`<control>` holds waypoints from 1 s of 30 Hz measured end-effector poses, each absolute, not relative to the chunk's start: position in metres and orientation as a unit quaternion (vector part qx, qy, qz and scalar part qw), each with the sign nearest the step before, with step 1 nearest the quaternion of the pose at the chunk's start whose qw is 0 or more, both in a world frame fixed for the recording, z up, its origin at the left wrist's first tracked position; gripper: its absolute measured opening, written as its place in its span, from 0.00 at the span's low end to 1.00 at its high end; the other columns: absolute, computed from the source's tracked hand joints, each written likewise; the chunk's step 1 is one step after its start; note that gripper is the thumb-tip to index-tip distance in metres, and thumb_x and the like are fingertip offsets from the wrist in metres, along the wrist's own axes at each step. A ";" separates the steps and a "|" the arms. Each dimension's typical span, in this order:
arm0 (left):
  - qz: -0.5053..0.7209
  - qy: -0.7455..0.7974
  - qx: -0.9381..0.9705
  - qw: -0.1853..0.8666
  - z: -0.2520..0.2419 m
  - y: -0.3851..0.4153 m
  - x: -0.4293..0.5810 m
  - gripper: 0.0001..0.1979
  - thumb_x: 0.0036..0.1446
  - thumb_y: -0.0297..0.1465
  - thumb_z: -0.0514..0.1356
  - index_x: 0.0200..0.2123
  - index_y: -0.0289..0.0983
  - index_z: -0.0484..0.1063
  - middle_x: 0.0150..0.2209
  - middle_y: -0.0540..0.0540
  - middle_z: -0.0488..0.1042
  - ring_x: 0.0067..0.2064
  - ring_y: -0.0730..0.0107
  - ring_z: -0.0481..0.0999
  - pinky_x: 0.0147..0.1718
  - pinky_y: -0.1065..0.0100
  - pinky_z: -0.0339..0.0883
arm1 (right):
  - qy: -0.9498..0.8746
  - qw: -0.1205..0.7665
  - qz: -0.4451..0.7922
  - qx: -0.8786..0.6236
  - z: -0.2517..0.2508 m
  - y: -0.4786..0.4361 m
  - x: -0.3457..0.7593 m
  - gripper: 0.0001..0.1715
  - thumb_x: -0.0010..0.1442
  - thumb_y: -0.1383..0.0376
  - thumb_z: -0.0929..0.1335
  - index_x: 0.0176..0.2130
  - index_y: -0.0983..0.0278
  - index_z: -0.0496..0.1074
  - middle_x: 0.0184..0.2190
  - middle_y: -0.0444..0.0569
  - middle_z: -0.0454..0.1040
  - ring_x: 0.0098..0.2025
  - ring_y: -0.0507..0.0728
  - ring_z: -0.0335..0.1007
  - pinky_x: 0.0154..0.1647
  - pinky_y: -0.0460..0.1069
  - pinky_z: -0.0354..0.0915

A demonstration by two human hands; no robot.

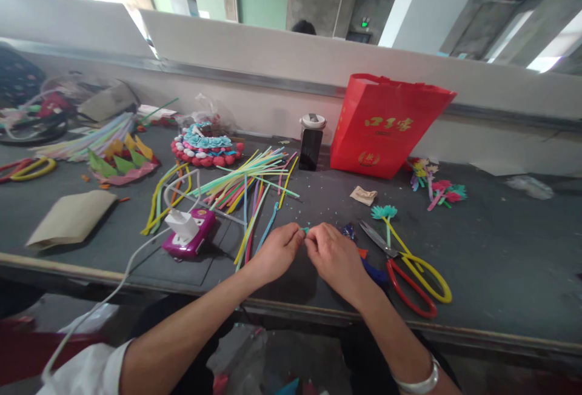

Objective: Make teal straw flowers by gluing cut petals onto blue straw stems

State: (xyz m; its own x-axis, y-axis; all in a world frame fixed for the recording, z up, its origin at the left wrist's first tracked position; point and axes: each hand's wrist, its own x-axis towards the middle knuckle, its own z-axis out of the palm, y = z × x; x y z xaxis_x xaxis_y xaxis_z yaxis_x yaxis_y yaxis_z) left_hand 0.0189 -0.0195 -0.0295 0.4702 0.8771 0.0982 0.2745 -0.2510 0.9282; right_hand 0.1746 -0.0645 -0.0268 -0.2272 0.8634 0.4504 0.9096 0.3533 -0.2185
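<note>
My left hand [279,251] and my right hand [336,255] meet fingertip to fingertip above the front of the dark table. Both are closed in a pinch on a small teal piece [305,229], mostly hidden by the fingers. Just right of my right hand lie scissors [400,262] with one red and one yellow handle, blades apart. A teal fringed flower [384,212] on a stem rests by the blades. To the left of my left hand are loose coloured strips [254,225] in yellow, pink, green and blue. Tiny teal scraps are scattered beyond the hands.
A purple power strip [193,237] with a white charger and cable sits at left. Behind stand a phone [311,149] against a cup and a red bag [386,128]. Beaded blue-and-red decorations [207,143], a tan envelope [73,218] and more fringed flowers [441,189] lie around.
</note>
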 end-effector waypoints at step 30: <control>0.354 0.391 0.527 0.666 -0.034 -0.034 0.028 0.16 0.55 0.42 0.58 0.24 0.38 0.59 0.20 0.58 0.53 0.19 0.81 0.53 0.16 0.76 0.46 | -0.681 0.413 0.229 -0.560 -0.023 -0.070 0.175 0.02 0.59 0.66 0.67 0.32 0.61 0.70 0.28 0.42 0.73 0.29 0.51 0.67 0.33 0.46 0.63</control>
State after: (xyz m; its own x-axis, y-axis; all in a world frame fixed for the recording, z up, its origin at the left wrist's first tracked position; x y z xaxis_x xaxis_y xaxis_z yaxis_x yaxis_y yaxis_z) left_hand 0.0276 -0.0342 -0.0339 0.4430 0.8843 -0.1477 -0.0601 0.1937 0.9792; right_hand 0.1751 -0.0696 -0.0229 -0.0331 0.9513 0.3063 0.5738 0.2691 -0.7735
